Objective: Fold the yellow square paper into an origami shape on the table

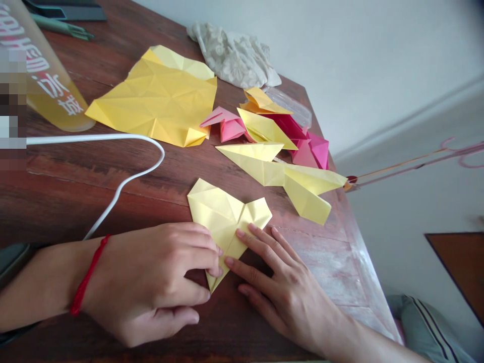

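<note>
A pale yellow sheet of origami paper (217, 206), folded to a point at its near end, lies on the wooden table between my hands. My left hand (155, 277), with a red cord at the wrist, has its fingers bent together over the paper's left edge near the point. Its thumb is lower down, off the paper. From the right, my right hand (280, 282) rests with fingers spread, several fingertips on the paper's right side. The fold under the left fingertips is partly hidden. Just beyond lies a folded pale yellow paper piece (276, 174) with long pointed flaps.
Creased yellow-orange sheets (162, 96) lie at the back, beside a drink cup (56, 91). A white cable (128, 179) curves across the left. Pink folded papers (317, 148), an orange one (262, 101) and a patterned cloth (238, 55) are near the wall.
</note>
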`<control>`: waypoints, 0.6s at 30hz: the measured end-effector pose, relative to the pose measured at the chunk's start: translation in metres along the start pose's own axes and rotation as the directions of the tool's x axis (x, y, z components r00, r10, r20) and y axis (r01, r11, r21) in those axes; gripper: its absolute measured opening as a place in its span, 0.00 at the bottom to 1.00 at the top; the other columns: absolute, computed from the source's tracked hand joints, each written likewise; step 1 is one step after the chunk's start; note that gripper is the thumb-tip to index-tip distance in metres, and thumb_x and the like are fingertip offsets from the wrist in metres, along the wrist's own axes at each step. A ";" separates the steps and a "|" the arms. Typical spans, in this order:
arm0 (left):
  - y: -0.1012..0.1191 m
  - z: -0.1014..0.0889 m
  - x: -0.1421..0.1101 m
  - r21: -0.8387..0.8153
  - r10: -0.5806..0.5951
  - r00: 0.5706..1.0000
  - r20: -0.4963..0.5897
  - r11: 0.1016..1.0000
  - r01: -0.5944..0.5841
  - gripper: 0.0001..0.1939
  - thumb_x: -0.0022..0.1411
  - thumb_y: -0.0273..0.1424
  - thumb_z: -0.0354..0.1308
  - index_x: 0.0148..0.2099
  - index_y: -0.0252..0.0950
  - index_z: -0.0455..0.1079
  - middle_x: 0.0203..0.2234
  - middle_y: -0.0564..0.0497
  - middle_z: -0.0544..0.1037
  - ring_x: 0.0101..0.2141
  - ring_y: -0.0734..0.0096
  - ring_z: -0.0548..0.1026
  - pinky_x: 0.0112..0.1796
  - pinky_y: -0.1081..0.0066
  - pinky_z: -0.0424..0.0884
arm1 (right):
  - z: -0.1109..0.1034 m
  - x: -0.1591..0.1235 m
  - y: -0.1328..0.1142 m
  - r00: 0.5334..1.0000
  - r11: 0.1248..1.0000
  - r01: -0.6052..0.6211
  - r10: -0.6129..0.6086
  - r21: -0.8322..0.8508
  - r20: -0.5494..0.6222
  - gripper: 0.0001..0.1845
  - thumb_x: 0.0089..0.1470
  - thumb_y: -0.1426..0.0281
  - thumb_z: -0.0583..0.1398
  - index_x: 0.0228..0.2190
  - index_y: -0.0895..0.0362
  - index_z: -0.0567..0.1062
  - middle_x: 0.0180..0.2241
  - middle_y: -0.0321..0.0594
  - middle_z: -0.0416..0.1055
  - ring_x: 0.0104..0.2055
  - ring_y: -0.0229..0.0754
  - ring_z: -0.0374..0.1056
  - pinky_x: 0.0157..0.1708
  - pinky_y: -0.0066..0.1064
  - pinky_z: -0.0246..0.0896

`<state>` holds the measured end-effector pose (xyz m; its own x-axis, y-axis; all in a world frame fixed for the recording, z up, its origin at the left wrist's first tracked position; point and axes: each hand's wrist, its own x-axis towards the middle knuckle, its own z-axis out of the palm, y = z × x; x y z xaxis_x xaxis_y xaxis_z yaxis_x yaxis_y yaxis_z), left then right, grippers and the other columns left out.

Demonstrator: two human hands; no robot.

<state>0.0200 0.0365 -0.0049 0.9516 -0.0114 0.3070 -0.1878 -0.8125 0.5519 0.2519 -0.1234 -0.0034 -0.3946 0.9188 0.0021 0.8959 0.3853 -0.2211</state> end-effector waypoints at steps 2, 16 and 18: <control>-0.004 -0.002 0.002 -0.115 0.034 0.999 0.024 0.993 -0.031 0.09 0.64 0.26 0.60 0.45 0.41 0.78 0.40 0.50 0.82 0.40 0.65 0.78 0.52 0.65 0.73 | 0.000 0.000 0.000 1.000 1.000 0.007 -0.007 -0.004 0.000 0.25 0.65 0.69 0.60 0.62 0.48 0.71 0.68 0.48 0.60 0.71 0.59 0.54 0.65 0.62 0.55; -0.003 0.001 -0.003 0.066 0.038 0.994 0.099 0.997 -0.044 0.10 0.66 0.32 0.62 0.48 0.40 0.80 0.50 0.44 0.78 0.52 0.57 0.74 0.57 0.60 0.69 | 0.000 0.000 0.002 1.000 1.000 0.015 -0.015 -0.005 0.011 0.25 0.66 0.69 0.59 0.62 0.48 0.70 0.69 0.49 0.58 0.71 0.58 0.52 0.65 0.64 0.55; -0.002 0.001 -0.002 0.078 0.041 0.994 0.103 0.996 -0.049 0.10 0.66 0.34 0.62 0.48 0.41 0.80 0.51 0.45 0.77 0.52 0.57 0.74 0.57 0.60 0.68 | -0.001 0.000 0.002 1.000 1.000 0.011 -0.011 -0.002 0.009 0.25 0.65 0.69 0.59 0.62 0.47 0.70 0.68 0.48 0.59 0.71 0.59 0.53 0.65 0.63 0.55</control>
<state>0.0185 0.0382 -0.0072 0.9631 -0.1045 0.2479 -0.2148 -0.8537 0.4744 0.2535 -0.1222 -0.0033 -0.4059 0.9139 -0.0043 0.8920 0.3951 -0.2196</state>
